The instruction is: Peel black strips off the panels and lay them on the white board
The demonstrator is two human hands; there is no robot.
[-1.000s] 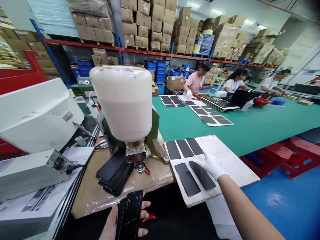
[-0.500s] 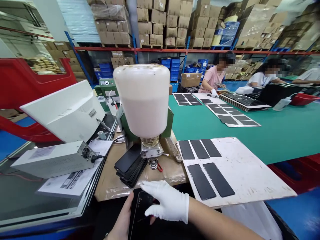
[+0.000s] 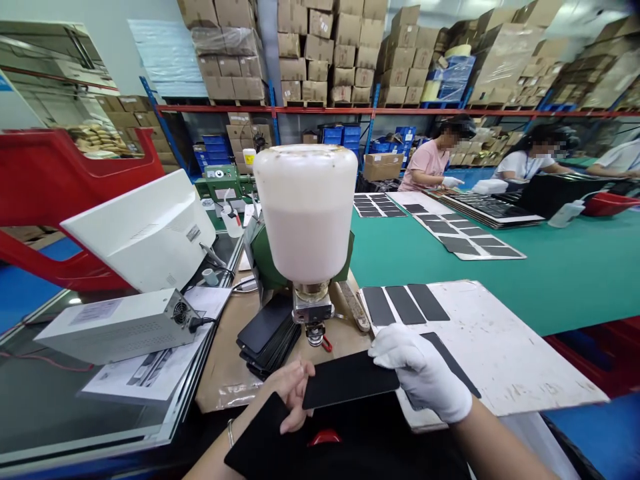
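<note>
Readable text: none
Label on power supply: too blurred to read
Sticker on monitor back: too small to read
Printed sheet: too blurred to read

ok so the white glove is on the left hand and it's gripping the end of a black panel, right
Not quite: the head view shows the glove on the right hand, not the left. The left hand is bare. The rest stands: the gloved hand grips the end of the black panel.
</note>
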